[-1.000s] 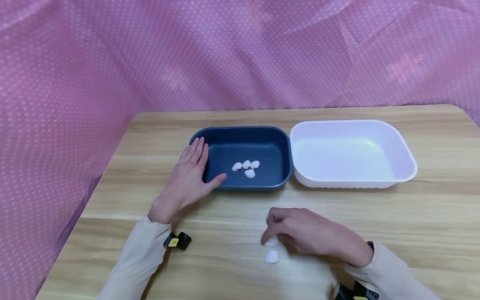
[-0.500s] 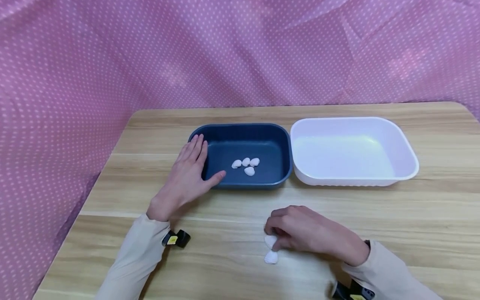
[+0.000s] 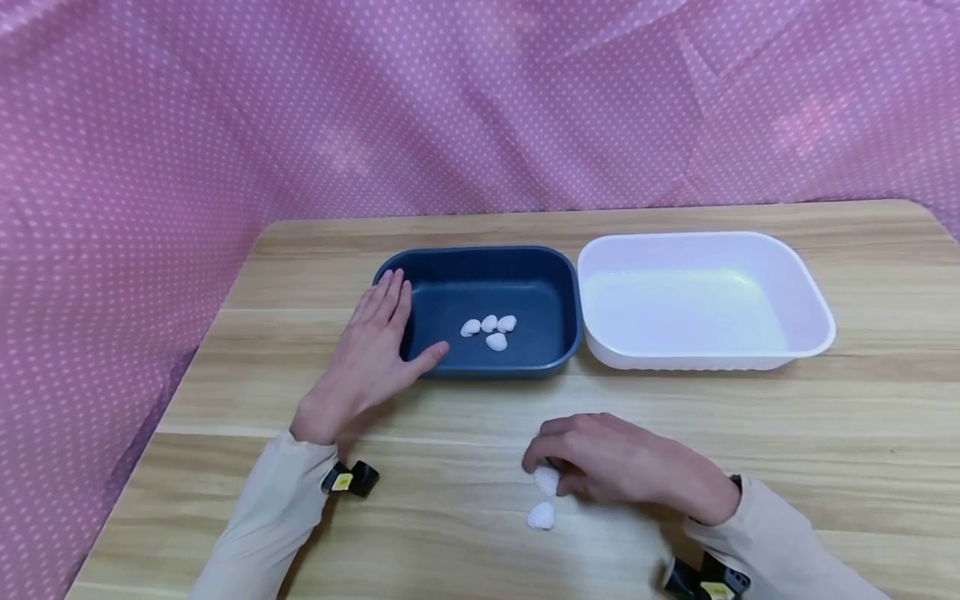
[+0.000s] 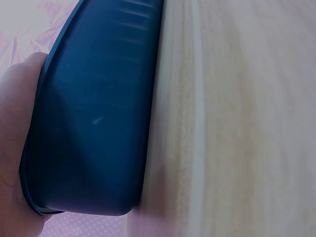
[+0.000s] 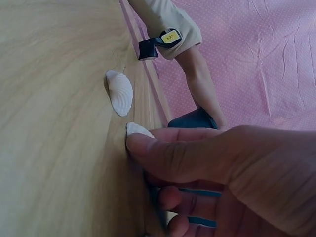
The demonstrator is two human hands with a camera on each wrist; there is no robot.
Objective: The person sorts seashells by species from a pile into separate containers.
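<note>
My left hand [image 3: 367, 354] rests on the left end of a dark blue basin [image 3: 551, 364], fingers straight over the rim and thumb along the front edge. Inside the basin lies a small cluster of white seashells [image 3: 497, 342]. Over the table in front, my right hand [image 3: 607, 458] pinches a white seashell [image 3: 547, 481] between thumb and fingers; the right wrist view shows the thumb [image 5: 140, 144] across this shell. Just nearer the person, a second loose seashell [image 3: 541, 516] lies on the wood, its ridged back up in the right wrist view.
A white basin [image 3: 708, 363] stands right beside the blue one, their rims close together. Both are on a wooden table [image 3: 450, 517] with rounded far corners. Behind and to the left hangs a pink dotted cloth [image 3: 480, 108]. Each wrist carries a small black camera [image 3: 363, 479].
My right thumb and fingers have shifted round the upper seashell, which shows more between them now. The left hand stays on the blue basin. The head view has tilted slightly.
</note>
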